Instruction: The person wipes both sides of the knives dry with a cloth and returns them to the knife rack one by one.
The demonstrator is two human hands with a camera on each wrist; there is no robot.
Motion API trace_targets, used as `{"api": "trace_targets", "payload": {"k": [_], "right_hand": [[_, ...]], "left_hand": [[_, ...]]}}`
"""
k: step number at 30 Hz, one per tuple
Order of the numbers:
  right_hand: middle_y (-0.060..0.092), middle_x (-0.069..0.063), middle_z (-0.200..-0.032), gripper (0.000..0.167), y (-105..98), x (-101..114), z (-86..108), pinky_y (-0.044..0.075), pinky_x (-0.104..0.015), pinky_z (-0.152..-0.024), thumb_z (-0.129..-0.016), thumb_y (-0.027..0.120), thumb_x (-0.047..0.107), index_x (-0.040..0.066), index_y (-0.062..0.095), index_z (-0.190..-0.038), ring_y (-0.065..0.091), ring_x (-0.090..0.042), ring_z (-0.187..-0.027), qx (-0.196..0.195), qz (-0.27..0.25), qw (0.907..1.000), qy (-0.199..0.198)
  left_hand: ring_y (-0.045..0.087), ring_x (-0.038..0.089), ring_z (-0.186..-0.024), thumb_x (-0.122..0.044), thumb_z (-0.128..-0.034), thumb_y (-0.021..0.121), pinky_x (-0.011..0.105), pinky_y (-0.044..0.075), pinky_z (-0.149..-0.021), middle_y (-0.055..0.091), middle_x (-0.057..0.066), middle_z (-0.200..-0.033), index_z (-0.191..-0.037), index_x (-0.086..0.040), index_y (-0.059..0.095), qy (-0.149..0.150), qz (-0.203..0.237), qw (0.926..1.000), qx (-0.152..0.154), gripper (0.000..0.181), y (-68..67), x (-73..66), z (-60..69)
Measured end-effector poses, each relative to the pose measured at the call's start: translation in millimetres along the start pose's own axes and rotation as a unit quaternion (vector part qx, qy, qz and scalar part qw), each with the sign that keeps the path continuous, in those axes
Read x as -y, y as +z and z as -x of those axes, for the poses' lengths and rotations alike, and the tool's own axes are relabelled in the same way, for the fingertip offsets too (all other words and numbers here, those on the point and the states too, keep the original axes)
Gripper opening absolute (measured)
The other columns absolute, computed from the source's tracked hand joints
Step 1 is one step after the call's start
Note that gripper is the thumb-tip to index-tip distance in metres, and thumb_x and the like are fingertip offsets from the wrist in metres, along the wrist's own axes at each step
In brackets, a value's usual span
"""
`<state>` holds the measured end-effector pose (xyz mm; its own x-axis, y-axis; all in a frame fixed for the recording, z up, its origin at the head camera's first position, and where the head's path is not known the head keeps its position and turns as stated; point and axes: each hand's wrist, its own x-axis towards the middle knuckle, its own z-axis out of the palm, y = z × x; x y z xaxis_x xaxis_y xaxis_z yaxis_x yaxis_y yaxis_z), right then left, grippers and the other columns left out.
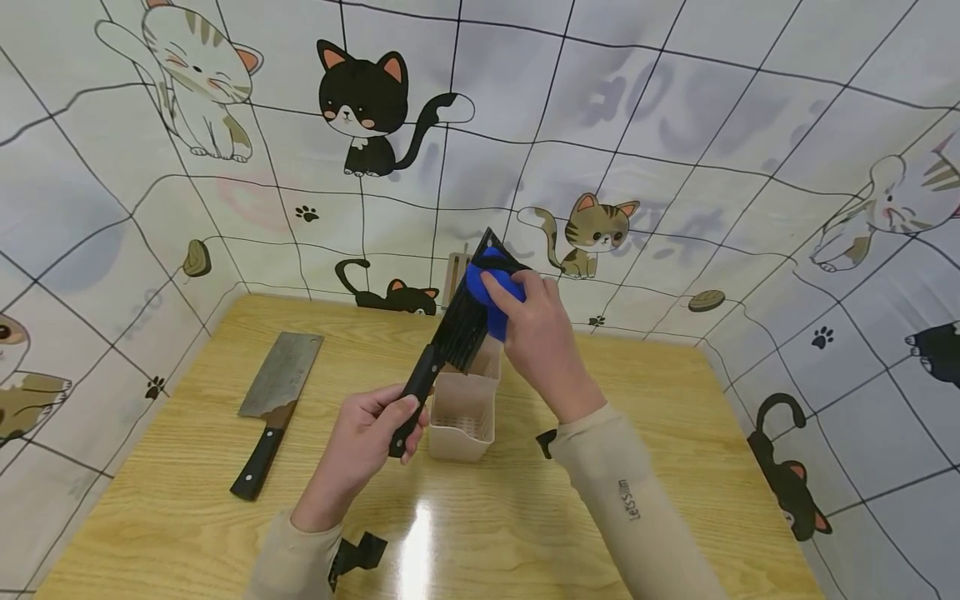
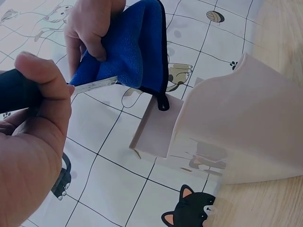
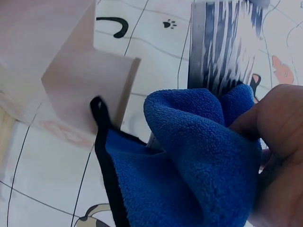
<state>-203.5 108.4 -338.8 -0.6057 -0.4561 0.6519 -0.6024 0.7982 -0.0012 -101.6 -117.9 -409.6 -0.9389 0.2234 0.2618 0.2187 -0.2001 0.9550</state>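
Knife [image 1: 453, 333]; left hand [image 1: 372, 423] curled round its black handle [image 1: 423, 379]; right hand [image 1: 542, 337] pinches blue cloth [image 3: 203, 151] over blade [image 1: 460, 329].

Two hands [image 1: 378, 423], two knives [image 1: 288, 375], one blue cloth [image 1: 491, 287], one beige holder [image 1: 459, 443], one wooden table [image 1: 637, 400] and four printed paw marks [image 1: 307, 214] are in view.

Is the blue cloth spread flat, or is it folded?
Folded, loosely: in the right wrist view, the blue cloth curves in thick folds against the blade, and the right hand grips it.
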Motion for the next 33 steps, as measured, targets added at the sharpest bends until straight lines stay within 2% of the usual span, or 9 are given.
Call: {"api": "trace_targets", "payload": {"k": [10,15,23,33], "right_hand": [[0.058,-0.031,-0.122,0.054,0.2,-15.6,-6.2,0.055,-0.052,-0.087,-0.094,0.05,-0.013,0.01,0.064,-0.142,0.054,-0.046,-0.1,0.014,0.0,0.9988,0.047],[0.057,-0.031,-0.124,0.056,-0.4,-15.8,-7.3,0.056,-0.052,-0.088,-0.094,0.05,-0.013,0.01,0.062,-0.143,0.054,-0.046,-0.103,0.023,-0.004,0.998,0.058],[0.058,-0.028,-0.122,0.057,-0.7,-0.4,-1.2,0.055,-0.051,-0.09,-0.09,0.059,-0.014,0.012,0.065,-0.14,0.054,-0.044,-0.1,0.016,0.01,0.9996,0.022],[0.058,-0.024,-0.126,0.066,0.7,27.4,10.6,0.056,-0.048,-0.093,-0.083,0.074,-0.011,0.018,0.064,-0.142,0.055,-0.04,-0.105,0.036,0.008,0.9991,-0.019]], "left_hand": [[0.055,0.01,-0.057,-0.003,-0.1073,0.047,0.028,0.051,-0.047,0.061,0.012,-0.078,-0.108,0.016,0.063,0.0,-0.001,0.9999,0.016,0.026,1.3,3.8,-0.4],[0.055,0.01,-0.057,-0.003,-0.1074,0.046,0.028,0.051,-0.046,0.061,0.007,-0.077,-0.108,0.016,0.063,-0.001,-0.005,0.9998,0.021,0.025,1.8,5.3,-1.0],[0.056,0.011,-0.058,-0.006,-0.1088,0.045,0.028,0.051,-0.048,0.062,0.01,-0.079,-0.109,0.014,0.064,-0.01,-0.008,0.9998,0.017,0.027,2.2,4.8,-2.8],[0.057,0.012,-0.059,-0.008,-0.1098,0.044,0.029,0.052,-0.049,0.061,0.01,-0.081,-0.116,0.016,0.062,-0.018,-0.015,0.9997,-0.004,0.031,-0.8,2.1,-3.1]]}}
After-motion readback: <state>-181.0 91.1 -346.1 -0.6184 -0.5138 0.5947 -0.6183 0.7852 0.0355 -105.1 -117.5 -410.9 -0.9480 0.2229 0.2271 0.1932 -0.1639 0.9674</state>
